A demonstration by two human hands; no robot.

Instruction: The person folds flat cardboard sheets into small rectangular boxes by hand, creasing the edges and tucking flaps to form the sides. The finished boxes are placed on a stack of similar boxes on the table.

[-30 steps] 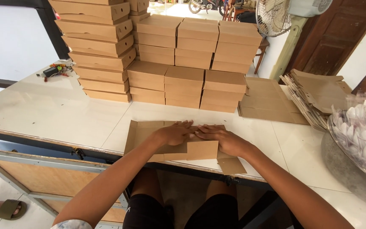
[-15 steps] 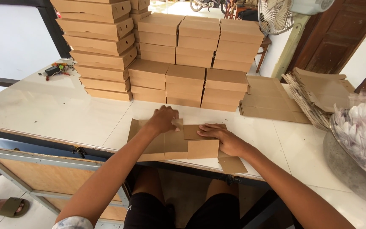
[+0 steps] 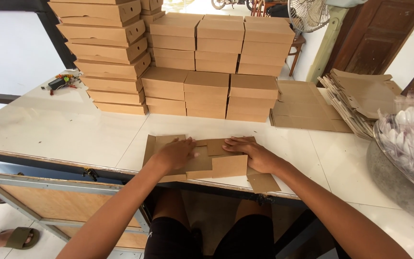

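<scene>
So my left hand (image 3: pixel 178 154) is spread flat, palm down, pressing on the flat cardboard box blank (image 3: pixel 226 166), and my right hand (image 3: pixel 250 153) lies open on it too, fingers pointing left toward the other hand. Neither one grips anything, they just press. The blank sits right at the near edge of the white table (image 3: pixel 73 129), one flap (image 3: pixel 263 182) poking over it. Bare tabletop to my left. Behind stand stacks of folded boxes (image 3: pixel 207 91), off to the right a pile of flat blanks (image 3: pixel 355 96) and a big metal bowl (image 3: pixel 398 182), so that side is tight.
</scene>
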